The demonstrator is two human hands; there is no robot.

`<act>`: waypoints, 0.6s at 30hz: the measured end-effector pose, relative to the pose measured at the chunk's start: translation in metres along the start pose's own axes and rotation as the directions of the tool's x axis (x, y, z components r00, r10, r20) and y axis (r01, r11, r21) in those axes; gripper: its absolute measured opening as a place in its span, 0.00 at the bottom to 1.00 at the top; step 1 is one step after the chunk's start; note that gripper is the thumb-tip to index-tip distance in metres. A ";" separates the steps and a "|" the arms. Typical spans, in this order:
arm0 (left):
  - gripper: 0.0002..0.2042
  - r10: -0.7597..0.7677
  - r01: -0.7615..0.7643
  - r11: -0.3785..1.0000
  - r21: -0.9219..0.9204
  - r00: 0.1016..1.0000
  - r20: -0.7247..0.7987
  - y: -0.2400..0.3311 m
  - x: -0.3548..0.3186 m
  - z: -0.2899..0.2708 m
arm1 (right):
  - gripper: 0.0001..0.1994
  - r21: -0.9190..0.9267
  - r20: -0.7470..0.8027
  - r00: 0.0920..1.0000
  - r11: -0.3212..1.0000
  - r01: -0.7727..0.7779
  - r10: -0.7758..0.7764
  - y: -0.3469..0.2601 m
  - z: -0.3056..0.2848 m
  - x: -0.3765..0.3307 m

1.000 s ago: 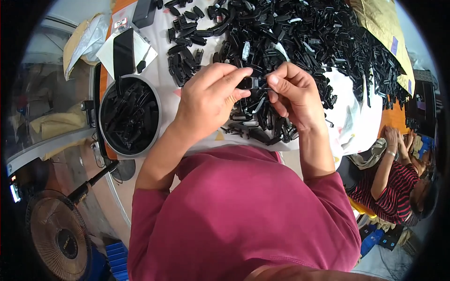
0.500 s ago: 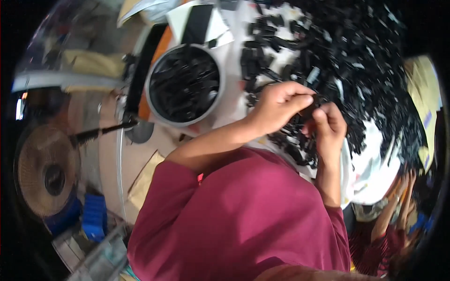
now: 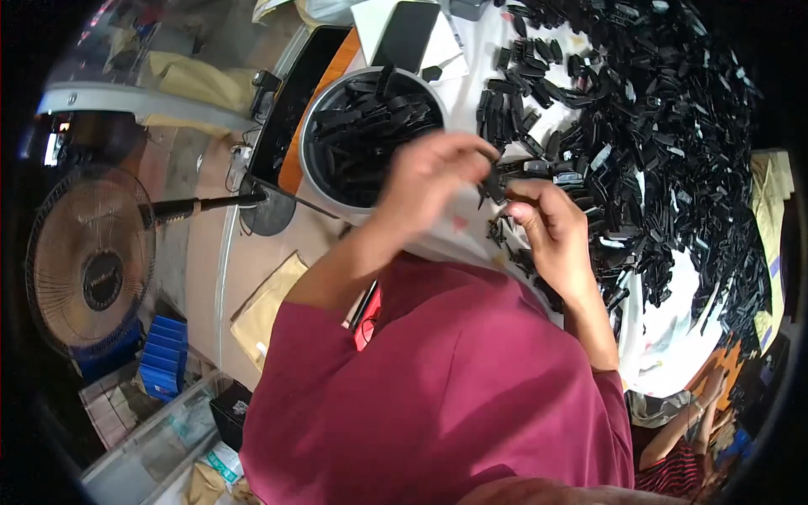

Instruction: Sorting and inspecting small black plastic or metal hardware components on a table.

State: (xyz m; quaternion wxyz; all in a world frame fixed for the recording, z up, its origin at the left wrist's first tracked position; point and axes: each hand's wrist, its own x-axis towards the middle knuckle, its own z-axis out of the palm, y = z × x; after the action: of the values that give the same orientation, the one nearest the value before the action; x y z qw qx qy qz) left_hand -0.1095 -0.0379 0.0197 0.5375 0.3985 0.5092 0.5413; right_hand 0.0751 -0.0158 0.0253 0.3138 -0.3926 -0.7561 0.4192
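Observation:
My left hand [image 3: 427, 183], smeared by motion, is between the round tub and my right hand. Its fingers close on a small dark plastic piece [image 3: 491, 182] that hangs from the fingertips. Just to the right, my right hand [image 3: 557, 234] is closed, thumb against curled forefinger; whatever it pinches is too small to make out. The grey-rimmed tub [image 3: 308, 168], partly covered by my left hand, holds many black plastic pieces [image 3: 358, 135]. A large heap of similar black pieces [image 3: 648, 168] spreads over the white cloth beyond and right of my right hand.
A phone [image 3: 406, 35] rests on white paper beyond the tub. A black flat panel [image 3: 299, 101] and a fan [image 3: 101, 269] stand left. Blue bins [image 3: 162, 358] are lower left. Another person's arms [image 3: 686, 421] show at lower right, beside a yellowish sack [image 3: 770, 252].
My left hand has moved left, toward the tub, with a dark piece at its fingertips. My right hand has shifted slightly left and down. The whole view has also shifted.

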 end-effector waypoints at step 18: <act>0.14 0.399 -0.204 -0.112 0.973 0.887 0.232 0.018 0.055 -0.040 | 0.10 -0.102 -0.338 0.899 0.939 -0.330 0.279 0.044 -0.059 -0.039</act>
State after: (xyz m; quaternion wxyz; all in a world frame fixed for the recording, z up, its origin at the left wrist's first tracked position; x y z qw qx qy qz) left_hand -0.1573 0.0131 0.0243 -0.0851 0.7243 0.6682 0.1468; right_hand 0.1564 -0.0115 0.0073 0.3302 -0.5921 -0.6552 0.3333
